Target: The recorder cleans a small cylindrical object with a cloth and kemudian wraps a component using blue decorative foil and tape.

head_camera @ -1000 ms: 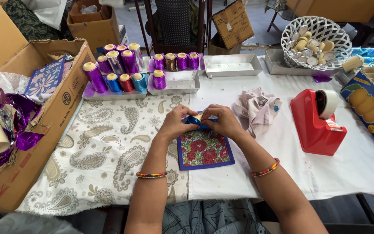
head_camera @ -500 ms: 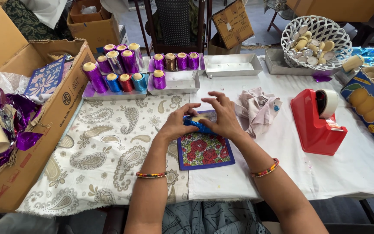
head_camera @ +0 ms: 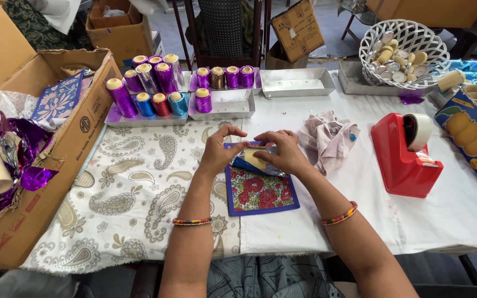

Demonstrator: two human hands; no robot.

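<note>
Both my hands, left hand [head_camera: 219, 152] and right hand [head_camera: 282, 152], are clamped in a pinch grip on a pale cream cylinder half wrapped in blue shiny foil [head_camera: 255, 159], held just above the far edge of the red floral square cloth mat with blue border [head_camera: 258, 190] on the white-covered bench [head_camera: 470, 215]. Since a second ago the cream body has rolled into view and my left fingers have lifted off the foil, so I judge the wrap is mid-turn. Red plastic tape dispenser [head_camera: 404, 157] sits well right; foil-wrapped purple and blue spools in metal trays [head_camera: 161, 88] far left.
</note>
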